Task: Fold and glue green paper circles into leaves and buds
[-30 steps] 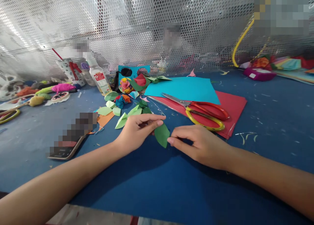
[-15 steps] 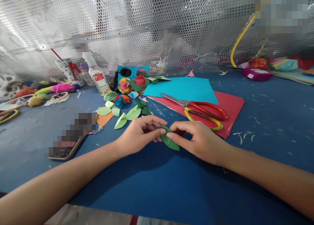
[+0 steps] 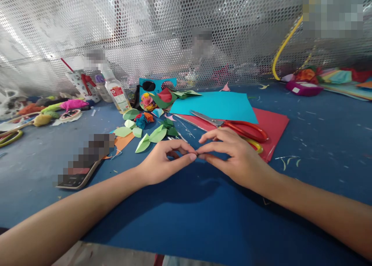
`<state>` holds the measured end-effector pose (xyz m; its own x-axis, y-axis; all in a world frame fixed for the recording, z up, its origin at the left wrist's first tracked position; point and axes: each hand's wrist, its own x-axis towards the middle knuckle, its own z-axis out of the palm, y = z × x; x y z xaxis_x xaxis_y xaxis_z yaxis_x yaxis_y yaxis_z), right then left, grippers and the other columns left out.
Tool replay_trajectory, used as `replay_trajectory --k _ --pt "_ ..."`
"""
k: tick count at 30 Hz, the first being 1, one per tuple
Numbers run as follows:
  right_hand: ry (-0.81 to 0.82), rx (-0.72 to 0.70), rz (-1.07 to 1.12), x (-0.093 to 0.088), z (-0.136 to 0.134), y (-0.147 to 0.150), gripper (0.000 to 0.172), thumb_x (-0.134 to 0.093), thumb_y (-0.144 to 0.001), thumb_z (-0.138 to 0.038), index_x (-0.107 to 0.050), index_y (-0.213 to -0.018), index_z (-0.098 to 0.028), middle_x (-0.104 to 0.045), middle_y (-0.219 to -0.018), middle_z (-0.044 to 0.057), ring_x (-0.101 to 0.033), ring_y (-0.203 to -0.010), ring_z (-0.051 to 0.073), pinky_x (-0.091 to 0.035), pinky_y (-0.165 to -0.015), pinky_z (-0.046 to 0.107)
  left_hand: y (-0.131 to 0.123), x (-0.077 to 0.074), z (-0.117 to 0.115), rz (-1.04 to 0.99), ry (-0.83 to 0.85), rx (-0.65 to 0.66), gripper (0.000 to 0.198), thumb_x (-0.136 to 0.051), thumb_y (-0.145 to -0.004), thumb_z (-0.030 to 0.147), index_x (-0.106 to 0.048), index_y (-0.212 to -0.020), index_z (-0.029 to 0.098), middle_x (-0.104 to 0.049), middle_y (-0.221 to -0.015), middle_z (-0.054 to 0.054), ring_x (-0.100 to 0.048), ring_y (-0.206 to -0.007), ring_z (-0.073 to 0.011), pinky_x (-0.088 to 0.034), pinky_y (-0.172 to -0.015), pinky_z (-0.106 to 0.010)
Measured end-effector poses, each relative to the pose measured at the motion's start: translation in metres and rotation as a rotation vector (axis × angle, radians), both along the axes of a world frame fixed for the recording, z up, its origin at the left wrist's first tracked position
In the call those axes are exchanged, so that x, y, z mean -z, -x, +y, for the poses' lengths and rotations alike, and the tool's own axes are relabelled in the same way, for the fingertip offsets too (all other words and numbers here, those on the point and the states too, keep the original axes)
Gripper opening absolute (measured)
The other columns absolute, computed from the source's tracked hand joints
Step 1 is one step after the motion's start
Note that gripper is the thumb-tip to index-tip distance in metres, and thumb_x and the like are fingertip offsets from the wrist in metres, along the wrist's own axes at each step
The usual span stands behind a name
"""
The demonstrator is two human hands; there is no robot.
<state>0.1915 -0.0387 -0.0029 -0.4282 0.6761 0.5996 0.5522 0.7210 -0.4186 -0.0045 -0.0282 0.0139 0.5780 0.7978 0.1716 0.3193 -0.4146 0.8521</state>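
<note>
My left hand (image 3: 167, 159) and my right hand (image 3: 236, 157) meet fingertip to fingertip above the blue table. Both are pinched closed; whatever lies between the fingertips is hidden or too small to name. Beyond my left hand lie light green paper leaves (image 3: 157, 134) and dark green paper pieces (image 3: 171, 129). Red-and-yellow-handled scissors (image 3: 245, 129) rest behind my right hand, on red paper (image 3: 276, 126) and near a cyan sheet (image 3: 217, 104).
A phone (image 3: 78, 181) lies at the left on the blue table (image 3: 174, 227). Farther back stand a bottle (image 3: 117, 93) and a patterned cup (image 3: 80, 84). Yarn (image 3: 74, 104) lies at the left, and a purple object (image 3: 303, 88) at the right, before a perforated metal screen (image 3: 162, 33).
The green leaf that was between my hands no longer shows there. More dark green shows among the pieces behind my left hand. My right hand's fingers have spread upward, over part of the scissors.
</note>
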Motion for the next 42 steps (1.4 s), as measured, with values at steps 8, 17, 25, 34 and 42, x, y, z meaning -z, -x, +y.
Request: replay_trajectory --k 8,17,25,34,42 --pt "0.179 -0.085 -0.057 0.001 0.0 -0.002 0.019 -0.047 -0.081 -0.009 -0.061 -0.081 -0.022 -0.055 -0.083 0.002 -0.054 -0.073 0.013 -0.044 -0.066 0.025 0.0 0.002 0.001 0.043 -0.052 0.006 0.017 -0.052 -0.081 0.027 -0.062 -0.085 0.015 -0.064 -0.08 -0.004 -0.058 -0.072 -0.0121 -0.046 -0.062 -0.021" --pt "0.234 -0.016 -0.191 0.009 0.003 0.0 0.02 -0.052 -0.081 -0.028 -0.057 -0.099 -0.021 -0.059 -0.103 0.005 -0.054 -0.097 0.02 -0.044 -0.084 0.036 0.003 0.01 0.012 0.274 -0.324 -0.023 0.021 -0.055 -0.076 0.019 -0.06 -0.096 0.019 -0.062 -0.099 -0.006 -0.055 -0.096 -0.0182 -0.043 -0.088 -0.034" --pt "0.228 -0.008 -0.181 0.014 0.004 -0.002 0.024 -0.051 -0.081 -0.031 -0.057 -0.102 -0.022 -0.06 -0.107 0.006 -0.053 -0.101 0.022 -0.043 -0.087 0.039 0.008 0.017 0.02 0.329 -0.372 -0.125 0.03 -0.05 -0.076 0.011 -0.055 -0.104 0.019 -0.058 -0.11 -0.007 -0.054 -0.1 -0.0185 -0.046 -0.086 -0.035" --pt "0.263 0.0 -0.168 0.013 0.003 -0.001 0.022 -0.047 -0.084 -0.031 -0.057 -0.101 -0.022 -0.06 -0.106 0.006 -0.053 -0.101 0.021 -0.043 -0.087 0.038 0.012 0.014 0.03 0.213 -0.287 -0.234 0.022 -0.046 -0.081 0.018 -0.057 -0.1 0.019 -0.066 -0.094 -0.004 -0.061 -0.087 -0.0153 -0.048 -0.078 -0.029" --pt "0.299 0.008 -0.069 0.002 -0.001 0.002 0.02 -0.045 -0.085 -0.031 -0.056 -0.099 -0.022 -0.06 -0.105 0.003 -0.056 -0.093 0.017 -0.046 -0.08 0.032 0.008 0.009 0.023 0.097 -0.315 -0.258 0.018 -0.046 -0.082 0.023 -0.061 -0.092 0.017 -0.065 -0.088 -0.004 -0.059 -0.077 -0.0133 -0.047 -0.068 -0.023"
